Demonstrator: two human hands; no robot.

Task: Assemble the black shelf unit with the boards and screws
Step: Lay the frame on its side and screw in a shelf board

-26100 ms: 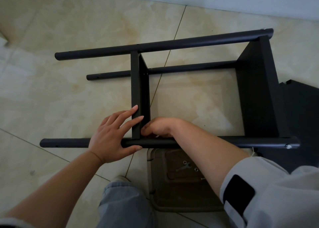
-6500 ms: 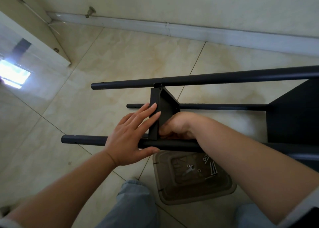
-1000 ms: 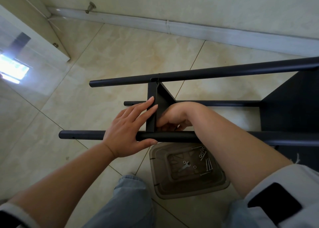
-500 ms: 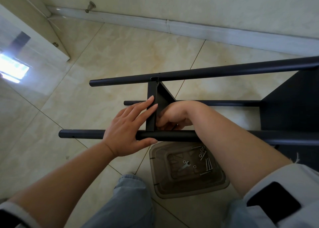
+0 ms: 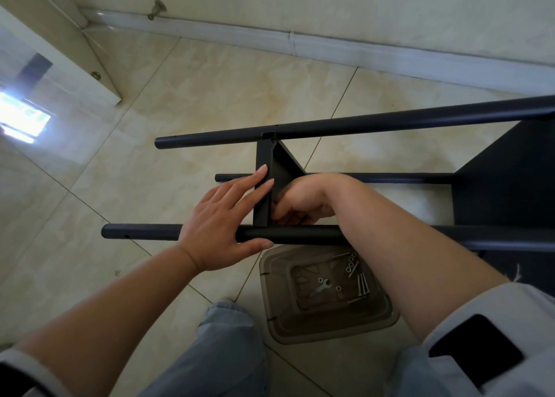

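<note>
The black shelf unit lies on its side on the tiled floor. Its near pole (image 5: pixel 144 232), far pole (image 5: pixel 390 123) and lower pole (image 5: pixel 390 178) run left to right. A narrow black board (image 5: pixel 264 168) stands between the near and far poles. My left hand (image 5: pixel 223 222) lies flat against that board's left face, with the thumb under the near pole. My right hand (image 5: pixel 303 201) is curled behind the board where it meets the near pole; what its fingers hold is hidden. A second black board (image 5: pixel 504 180) spans the poles at the right.
A brown translucent plastic tray (image 5: pixel 327 324) sits on the floor under the near pole, holding several screws (image 5: pixel 362 284), nuts and a small wrench (image 5: pixel 322 285). My knee in jeans (image 5: pixel 222 336) is in front of it. A white baseboard (image 5: pixel 330 46) runs along the wall behind.
Over the last second both hands stay at the board-and-pole joint. My right hand's fingers shift slightly behind the board. The frame has not moved.
</note>
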